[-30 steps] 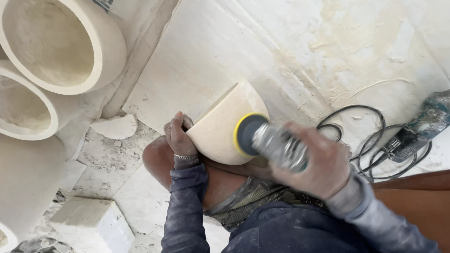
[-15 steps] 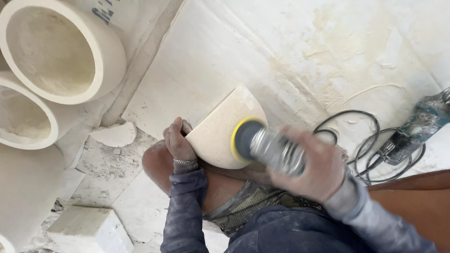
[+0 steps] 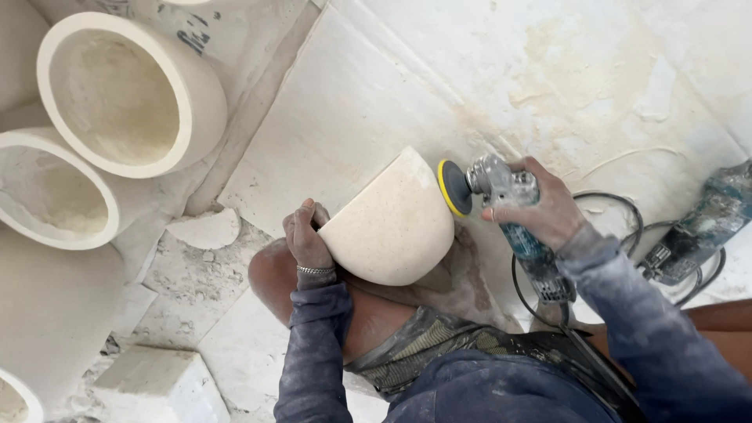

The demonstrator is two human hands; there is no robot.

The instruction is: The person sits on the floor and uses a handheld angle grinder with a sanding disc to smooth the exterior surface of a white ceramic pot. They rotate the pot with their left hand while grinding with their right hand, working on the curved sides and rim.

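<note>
Left hand (image 3: 307,235): fingers curled together, clamped over the rim of a cream stone bowl (image 3: 392,223), knuckles up, a thin band at the wrist. Bowl lies tilted on its side, resting against the person's bare knee (image 3: 270,274), mouth turned left toward the hand, rounded underside facing right.

Right hand (image 3: 540,207): fingers wrapped tight round the body of an angle grinder (image 3: 509,204), thumb on the near side. Grinder's yellow-backed sanding disc (image 3: 453,188) sits at the bowl's right flank; touching or just off it, cannot tell. Cable (image 3: 548,301) runs from the tool toward the near edge.

A second grinder (image 3: 697,231) lies on the pale dusty slab (image 3: 352,102) at right, well apart. Two larger stone bowls (image 3: 200,86) lie on their sides at far left. A loose stone block (image 3: 157,384) sits near left
</note>
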